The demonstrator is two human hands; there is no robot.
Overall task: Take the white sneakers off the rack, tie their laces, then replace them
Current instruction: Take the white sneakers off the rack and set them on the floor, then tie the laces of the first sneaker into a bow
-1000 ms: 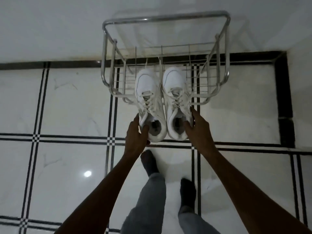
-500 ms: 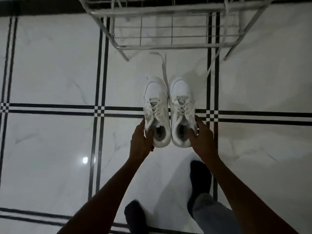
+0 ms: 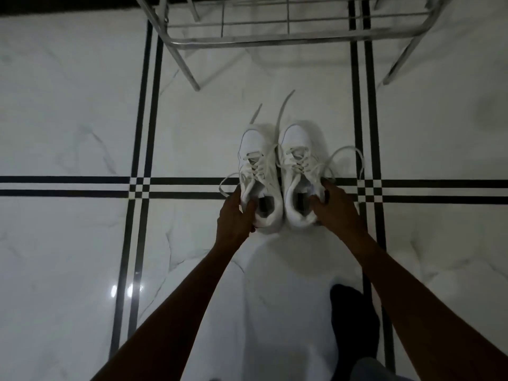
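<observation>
The sneakers (image 3: 283, 174) are sitting side by side on the floor (image 3: 68, 119), toes pointing to 12 o'clock, laces (image 3: 343, 155) lying loose. The left hand (image 3: 236, 215) is gripping the left heel collar, fingers closed. The right hand (image 3: 335, 207) is gripping the right collar likewise. The rack (image 3: 288, 39) is standing at 12 o'clock, apart.

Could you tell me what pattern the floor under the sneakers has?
White marbled floor crossed by paired black lines; clearest in the head view.
</observation>
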